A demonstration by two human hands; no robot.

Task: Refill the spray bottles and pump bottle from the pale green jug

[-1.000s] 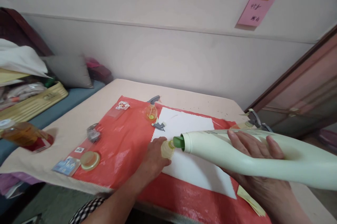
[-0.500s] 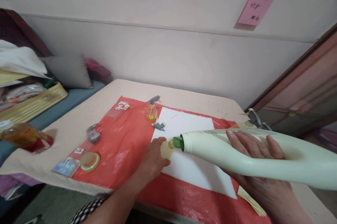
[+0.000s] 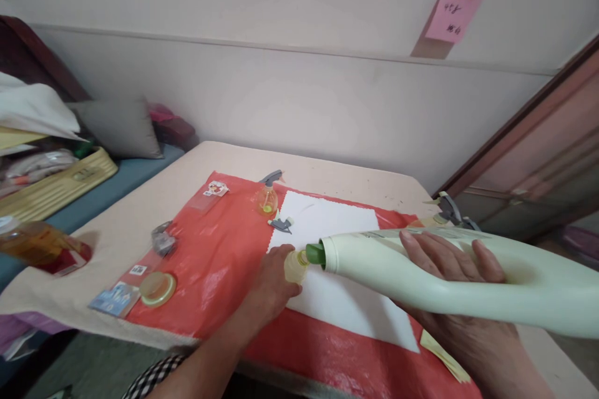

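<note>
My right hand (image 3: 449,261) grips the handle of a large pale green jug (image 3: 384,265), tipped on its side. Its green spout (image 3: 315,254) meets the neck of a small yellowish clear bottle (image 3: 294,266). Around that bottle my left hand (image 3: 277,277) is closed, over the white sheet (image 3: 349,299). A loose grey spray head (image 3: 281,225) lies just beyond it. Farther back stands a small spray bottle (image 3: 267,199) with its grey trigger head on. Whether liquid is flowing is hard to see.
Red plastic sheeting (image 3: 224,261) covers much of the table (image 3: 299,165). A round lid (image 3: 158,288), a blue packet (image 3: 115,299) and a grey wrapped item (image 3: 163,240) lie left. A bottle of amber liquid (image 3: 42,246) lies at far left. Another grey trigger head (image 3: 450,208) shows behind the jug.
The view has shifted very slightly. Both hands, the jug and the small bottle keep the same position against each other.
</note>
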